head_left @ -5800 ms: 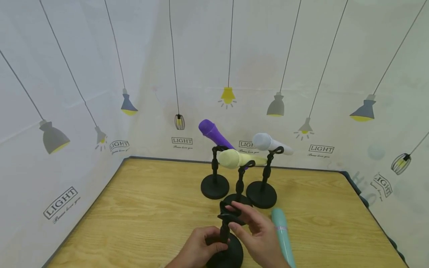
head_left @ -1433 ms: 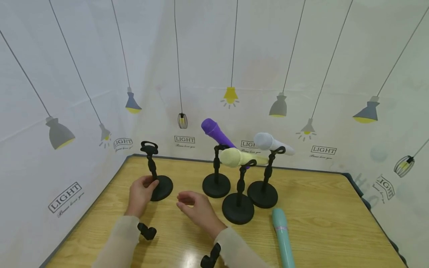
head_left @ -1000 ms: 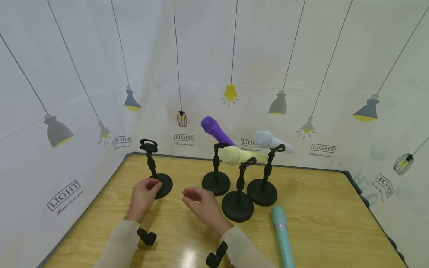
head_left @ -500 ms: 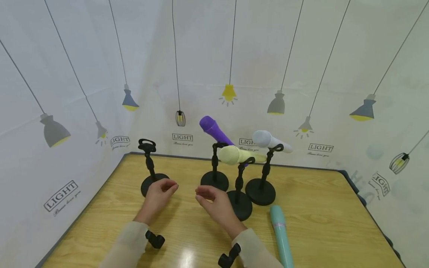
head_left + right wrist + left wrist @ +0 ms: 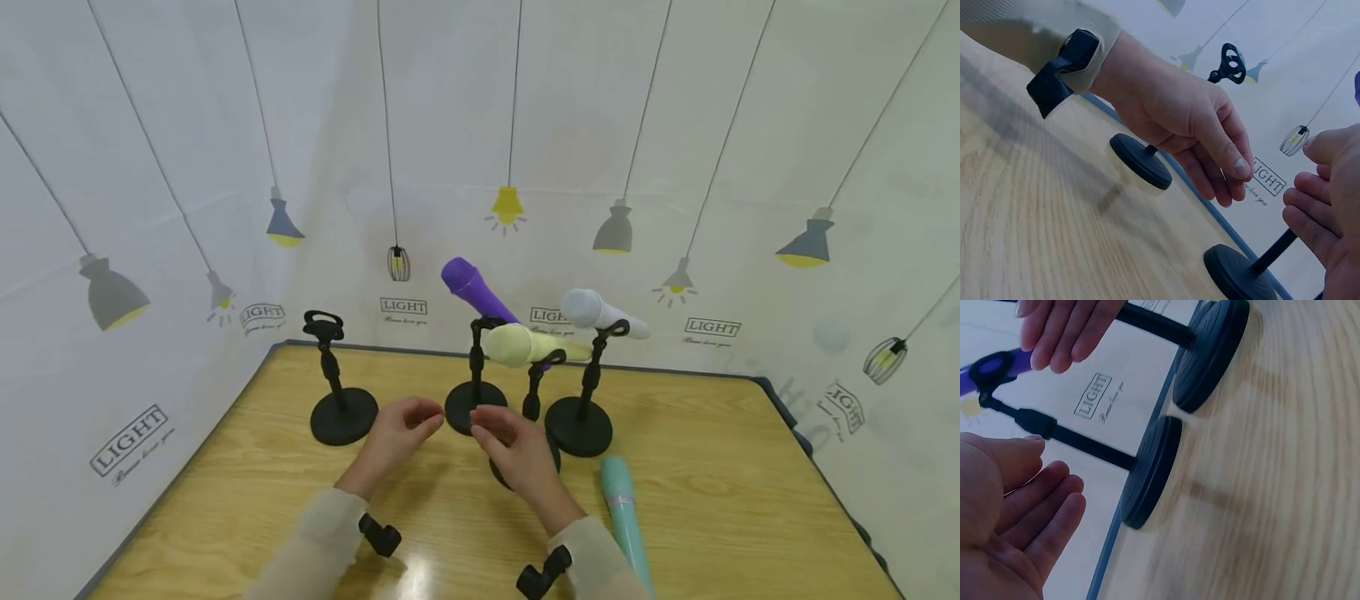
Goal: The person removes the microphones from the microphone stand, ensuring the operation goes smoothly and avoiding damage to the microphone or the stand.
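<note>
My left hand (image 5: 401, 437) hovers over the table with fingers loosely bent, holding nothing. To its left a black microphone stand (image 5: 341, 417) stands upright, its top clip bare. Facing it from the right is my right hand (image 5: 525, 457), also holding nothing, thumb and fingers apart in the left wrist view. Behind the right hand, a cream-yellow microphone (image 5: 525, 345) lies tilted in the clip of a second stand, whose base is partly hidden by that hand. A purple microphone (image 5: 476, 287) and a white microphone (image 5: 600, 312) rest in further black stands.
A teal microphone (image 5: 624, 517) lies on the wooden table (image 5: 720, 492), right of my right forearm. White wall sheets (image 5: 330, 167) printed with lamps enclose the table's back and sides. Black camera mounts (image 5: 380, 536) sit on both wrists.
The bare stand went from both hands at the front to the table's left side, where my left hand let go of it. Both hands have since drifted right.
</note>
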The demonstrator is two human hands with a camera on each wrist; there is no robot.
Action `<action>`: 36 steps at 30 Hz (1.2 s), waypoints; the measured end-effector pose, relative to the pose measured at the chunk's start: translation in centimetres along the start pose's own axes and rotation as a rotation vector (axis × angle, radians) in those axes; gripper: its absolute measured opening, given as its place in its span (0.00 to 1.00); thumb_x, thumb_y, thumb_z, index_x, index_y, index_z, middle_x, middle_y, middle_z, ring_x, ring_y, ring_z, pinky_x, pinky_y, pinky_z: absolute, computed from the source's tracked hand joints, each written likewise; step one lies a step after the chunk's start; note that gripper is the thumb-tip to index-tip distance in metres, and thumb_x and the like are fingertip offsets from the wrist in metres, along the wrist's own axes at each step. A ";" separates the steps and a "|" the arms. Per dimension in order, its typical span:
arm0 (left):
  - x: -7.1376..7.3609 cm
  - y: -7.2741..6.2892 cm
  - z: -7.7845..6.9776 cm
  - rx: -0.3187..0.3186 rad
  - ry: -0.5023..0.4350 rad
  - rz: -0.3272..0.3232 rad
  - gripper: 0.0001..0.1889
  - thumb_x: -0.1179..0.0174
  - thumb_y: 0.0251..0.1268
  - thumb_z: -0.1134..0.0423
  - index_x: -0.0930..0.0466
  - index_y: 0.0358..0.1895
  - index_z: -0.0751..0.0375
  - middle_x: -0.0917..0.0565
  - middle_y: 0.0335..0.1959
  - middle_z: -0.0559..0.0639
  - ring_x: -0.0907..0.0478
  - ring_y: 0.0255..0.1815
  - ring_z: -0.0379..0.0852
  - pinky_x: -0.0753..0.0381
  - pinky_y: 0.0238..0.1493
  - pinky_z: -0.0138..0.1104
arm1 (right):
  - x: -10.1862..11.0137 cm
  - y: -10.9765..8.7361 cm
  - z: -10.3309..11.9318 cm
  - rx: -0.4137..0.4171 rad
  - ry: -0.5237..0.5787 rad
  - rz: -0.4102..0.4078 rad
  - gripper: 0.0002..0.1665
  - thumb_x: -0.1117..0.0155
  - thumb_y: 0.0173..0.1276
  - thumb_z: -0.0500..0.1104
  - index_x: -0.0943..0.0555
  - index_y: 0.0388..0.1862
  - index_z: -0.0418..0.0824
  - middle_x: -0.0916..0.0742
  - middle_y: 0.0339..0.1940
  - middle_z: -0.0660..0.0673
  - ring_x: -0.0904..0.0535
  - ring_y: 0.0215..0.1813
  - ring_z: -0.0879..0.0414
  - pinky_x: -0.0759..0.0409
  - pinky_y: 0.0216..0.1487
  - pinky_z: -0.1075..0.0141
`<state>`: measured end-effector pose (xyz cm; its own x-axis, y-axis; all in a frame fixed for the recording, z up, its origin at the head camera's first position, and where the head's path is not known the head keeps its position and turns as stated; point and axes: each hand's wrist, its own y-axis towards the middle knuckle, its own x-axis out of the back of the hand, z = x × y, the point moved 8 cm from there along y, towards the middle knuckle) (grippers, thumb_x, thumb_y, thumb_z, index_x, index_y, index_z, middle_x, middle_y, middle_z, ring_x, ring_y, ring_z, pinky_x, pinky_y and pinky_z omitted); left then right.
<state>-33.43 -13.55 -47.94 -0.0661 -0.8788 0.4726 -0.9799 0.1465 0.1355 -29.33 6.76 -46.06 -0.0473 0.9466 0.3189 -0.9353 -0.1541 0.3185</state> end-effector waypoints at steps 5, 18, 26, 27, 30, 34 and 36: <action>-2.2 0.0 -0.5 -0.003 -0.052 0.058 0.13 0.32 0.78 0.62 0.13 0.59 0.63 0.09 0.53 0.53 0.12 0.53 0.48 0.11 0.56 0.43 | 1.4 -0.4 0.2 0.007 0.017 -0.034 0.17 0.28 0.77 0.40 0.13 0.63 0.40 0.07 0.58 0.43 0.09 0.60 0.44 0.11 0.61 0.59; -6.5 0.1 -2.9 -0.124 -0.071 0.189 0.16 0.33 0.79 0.62 0.15 0.62 0.66 0.10 0.59 0.59 0.11 0.57 0.55 0.10 0.57 0.43 | 4.7 -1.5 0.3 0.019 0.040 -0.077 0.15 0.28 0.77 0.39 0.12 0.59 0.39 0.07 0.56 0.42 0.10 0.56 0.61 0.14 0.59 0.71; -8.6 -0.1 -4.0 -0.150 -0.114 0.212 0.17 0.33 0.78 0.62 0.16 0.63 0.64 0.11 0.61 0.59 0.12 0.62 0.57 0.12 0.63 0.48 | 7.4 -1.3 1.0 0.069 0.077 -0.123 0.13 0.30 0.78 0.39 0.12 0.57 0.36 0.06 0.53 0.38 0.10 0.52 0.64 0.13 0.56 0.72; -8.8 -0.1 -4.2 -0.156 -0.119 0.213 0.17 0.33 0.78 0.62 0.16 0.64 0.63 0.11 0.61 0.59 0.13 0.62 0.58 0.13 0.64 0.49 | 7.8 -1.3 1.2 0.079 0.076 -0.134 0.12 0.30 0.78 0.39 0.12 0.56 0.36 0.06 0.52 0.38 0.10 0.51 0.65 0.13 0.55 0.72; -9.3 0.0 -4.7 -0.167 -0.137 0.214 0.18 0.33 0.79 0.62 0.17 0.65 0.63 0.12 0.63 0.60 0.14 0.64 0.59 0.15 0.67 0.52 | 8.8 -1.2 1.6 0.092 0.080 -0.177 0.12 0.30 0.78 0.37 0.12 0.55 0.35 0.06 0.51 0.36 0.10 0.49 0.67 0.13 0.52 0.73; -10.0 0.0 -5.1 -0.162 -0.151 0.215 0.20 0.33 0.79 0.61 0.18 0.67 0.66 0.13 0.65 0.61 0.14 0.65 0.60 0.17 0.69 0.54 | 10.0 -1.0 2.1 0.090 0.086 -0.224 0.11 0.31 0.78 0.35 0.13 0.56 0.34 0.07 0.52 0.33 0.11 0.49 0.70 0.14 0.52 0.75; -10.3 0.0 -5.3 -0.160 -0.150 0.212 0.20 0.33 0.79 0.61 0.18 0.67 0.66 0.13 0.65 0.61 0.14 0.65 0.60 0.16 0.68 0.53 | 10.5 -0.9 2.5 0.097 0.084 -0.238 0.12 0.31 0.78 0.35 0.13 0.56 0.33 0.08 0.52 0.32 0.12 0.50 0.71 0.14 0.53 0.76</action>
<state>-31.76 -2.12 -48.19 -0.3052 -0.8764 0.3725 -0.8998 0.3935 0.1886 -28.16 16.12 -40.80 0.1373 0.9790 0.1505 -0.8857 0.0533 0.4612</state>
